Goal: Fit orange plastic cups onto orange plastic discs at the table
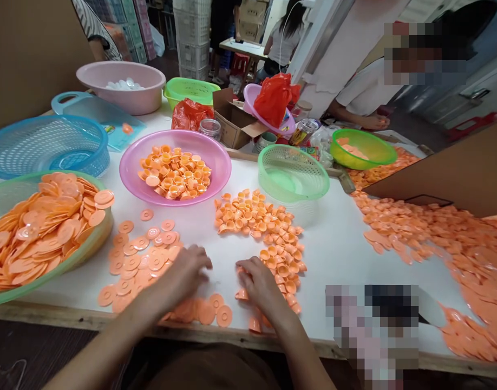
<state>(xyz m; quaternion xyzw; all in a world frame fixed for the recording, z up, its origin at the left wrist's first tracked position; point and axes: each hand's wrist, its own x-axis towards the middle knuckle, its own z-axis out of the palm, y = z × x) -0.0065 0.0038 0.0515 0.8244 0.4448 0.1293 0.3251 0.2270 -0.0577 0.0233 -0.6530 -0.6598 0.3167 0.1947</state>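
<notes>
Two kinds of orange plastic piece lie on the white worktop (333,260): flat round discs (130,265), each with a raised ring at its centre, and small cup-shaped caps (256,216). The discs spread loosely towards the front edge, and more are stacked on edge in a green-rimmed bowl (76,260) at the left side. The caps form a scattered heap running towards the front edge, with others in a pink basin (175,134) beyond. The left hand (179,279) sits palm-down among the discs, fingers curved and spread moderately wide. The right hand (259,284) sits palm-down at the heap's near end, its fingers bunched narrowly against the caps; whether either hand holds a piece cannot be told. A printed packet (309,153) near the far edge is too small to read.
</notes>
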